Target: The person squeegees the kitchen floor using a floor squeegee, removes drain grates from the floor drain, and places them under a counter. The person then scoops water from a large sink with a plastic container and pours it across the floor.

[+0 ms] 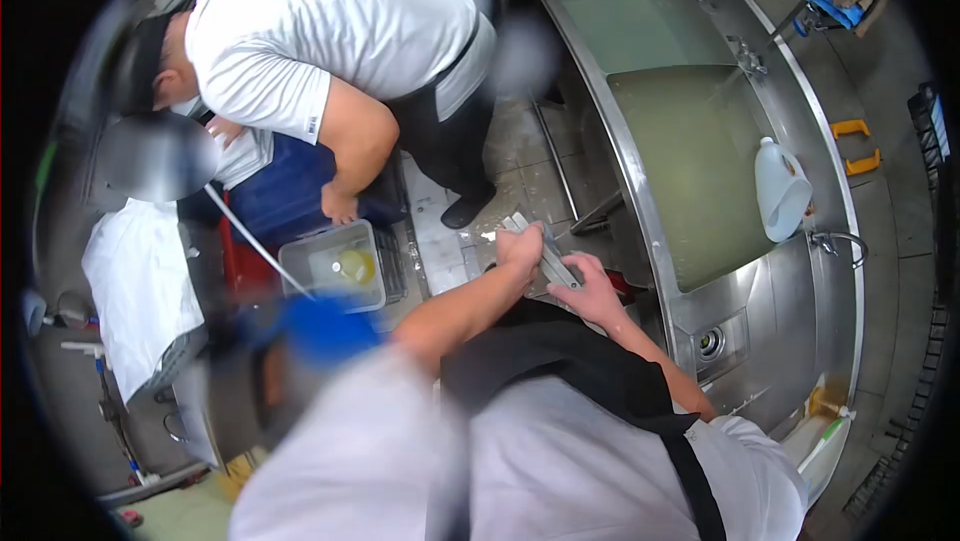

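Both my hands are in front of my black apron, at a narrow light-grey bar-like piece [556, 267] that looks like metal. My left hand [521, 247] is closed round its upper end. Lower down, my right hand [592, 293] grips it with thumb and fingers on either side. The piece slants from upper left to lower right above the wet tiled floor [520, 176]. My fingers cover part of it, and I cannot tell whether it is one strip or two side by side.
Right of me stands a steel sink with two water-filled basins [680, 151], a plastic jug [782, 189] and a drain [710, 343]. At left, a co-worker in a white shirt [330, 21] bends over a blue container [300, 171], near a clear tub [310, 259].
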Available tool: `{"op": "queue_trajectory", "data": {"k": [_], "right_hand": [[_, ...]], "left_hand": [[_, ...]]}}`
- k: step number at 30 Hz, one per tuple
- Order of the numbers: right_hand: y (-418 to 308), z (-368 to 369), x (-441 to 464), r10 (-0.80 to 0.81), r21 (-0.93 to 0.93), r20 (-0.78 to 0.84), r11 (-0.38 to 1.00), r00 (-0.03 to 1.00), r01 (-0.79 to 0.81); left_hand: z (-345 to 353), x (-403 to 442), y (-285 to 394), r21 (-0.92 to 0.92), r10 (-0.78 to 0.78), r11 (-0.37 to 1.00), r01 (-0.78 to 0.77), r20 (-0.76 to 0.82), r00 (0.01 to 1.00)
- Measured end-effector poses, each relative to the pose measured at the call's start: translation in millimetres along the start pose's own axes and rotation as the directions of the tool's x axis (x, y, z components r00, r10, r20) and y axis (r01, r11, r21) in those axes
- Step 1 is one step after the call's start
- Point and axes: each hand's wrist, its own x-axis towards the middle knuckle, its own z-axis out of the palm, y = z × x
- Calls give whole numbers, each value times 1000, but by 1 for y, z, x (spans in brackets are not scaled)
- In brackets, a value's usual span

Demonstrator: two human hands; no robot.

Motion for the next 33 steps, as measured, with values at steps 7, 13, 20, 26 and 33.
{"op": "queue_trajectory", "data": {"k": [7,13,20,26,33], "right_hand": [[-7,25,82,273,-197,-35,941,961,-274],[-21,20,119,399,-304,-68,865,914,-400],[-11,1,141,313,-355,-51,882,948,-310],[-6,-18,169,252,-366,1,901,968,-234],[18,-26,209,219,-102,30,971,975,-215]], "left_hand": [[24,36,26,252,-40,968,-7,181,983],[44,48,49,312,-76,949,36,118,990],[78,75,39,124,-7,992,6,4,1000],[89,91,59,73,-69,995,66,41,997],[102,89,100,123,5,992,1,-48,999]]}}
